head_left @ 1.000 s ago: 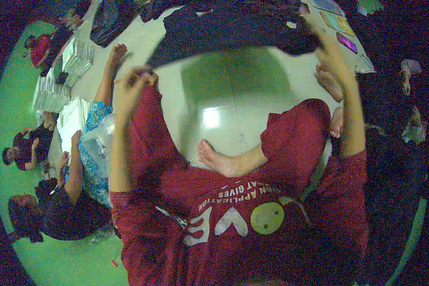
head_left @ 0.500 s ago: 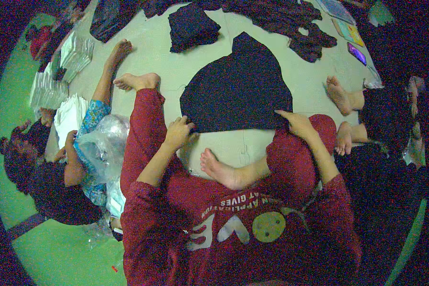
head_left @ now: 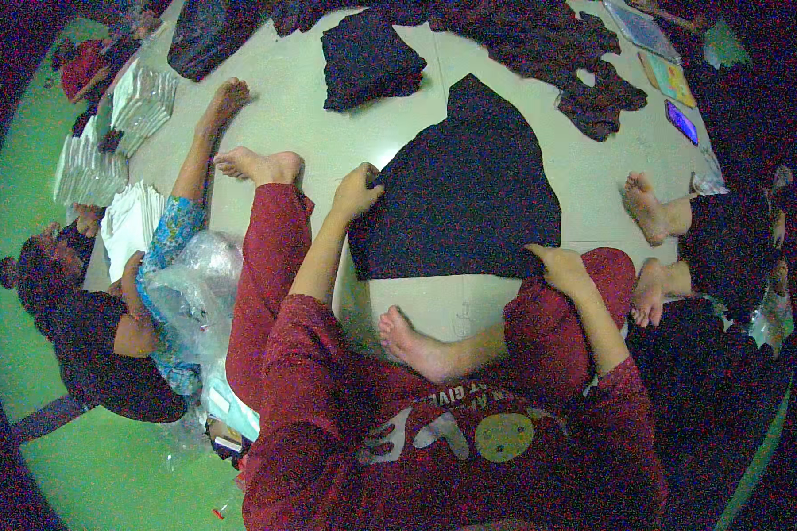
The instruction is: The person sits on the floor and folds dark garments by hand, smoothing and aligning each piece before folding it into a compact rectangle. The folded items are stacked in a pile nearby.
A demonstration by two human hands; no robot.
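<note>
A piece of dark cloth [head_left: 460, 195] lies spread on the pale floor in front of me, with a straight near edge and a pointed far end. My left hand [head_left: 359, 191] is closed at its left edge, about halfway up, the fingers pinching the fabric's rim. At the near right corner, my right hand [head_left: 561, 269] is closed too, with thumb and forefinger on the cloth beside my bent knee. The fabric lies mostly flat between both hands. What kind of garment or panel it is, I cannot tell.
A folded dark cloth bundle [head_left: 372, 60] lies beyond, with a heap of dark fabric [head_left: 540, 44] at the far side. To the left, a person [head_left: 97, 327] sits near stacked white packets [head_left: 88, 168] and clear plastic [head_left: 195, 274]. Another person's feet [head_left: 646, 208] rest at right.
My left hand has moved from the near left corner up along the cloth's left edge. My right hand stays at the near right corner. The whole view has shifted slightly.
</note>
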